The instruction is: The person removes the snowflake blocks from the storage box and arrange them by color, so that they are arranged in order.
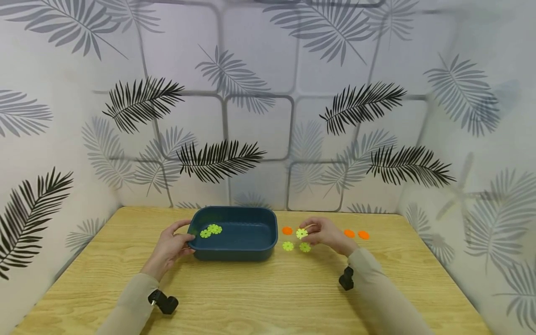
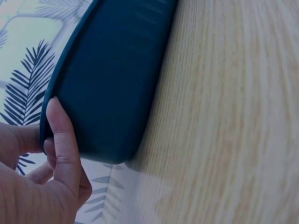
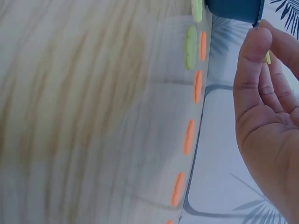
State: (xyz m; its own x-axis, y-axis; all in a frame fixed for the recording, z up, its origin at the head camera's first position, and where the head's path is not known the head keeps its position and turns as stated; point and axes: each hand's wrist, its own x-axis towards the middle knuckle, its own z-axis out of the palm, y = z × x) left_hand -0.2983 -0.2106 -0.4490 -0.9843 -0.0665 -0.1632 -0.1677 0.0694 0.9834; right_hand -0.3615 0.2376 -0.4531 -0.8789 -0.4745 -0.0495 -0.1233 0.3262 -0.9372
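A dark blue rectangular plastic basin (image 1: 234, 255) stands on the wooden table, with several yellow-green snowflake discs (image 1: 214, 229) inside at its left. My left hand (image 1: 167, 249) grips the basin's left rim, the thumb on one side of the wall and fingers on the other, as the left wrist view (image 2: 60, 158) also shows. To the right of the basin, my right hand (image 1: 326, 233) pinches a yellow-green snowflake disc (image 1: 302, 233) between thumb and fingers, above the table. In the right wrist view only a sliver of that disc (image 3: 268, 58) shows behind the fingers.
Two yellow-green discs (image 1: 288, 246) lie right of the basin, below the right hand. An orange disc (image 1: 287, 231) lies near the basin; more orange discs (image 1: 363, 235) lie farther right. Several orange discs (image 3: 188, 136) form a row in the right wrist view. A patterned wall backs the table.
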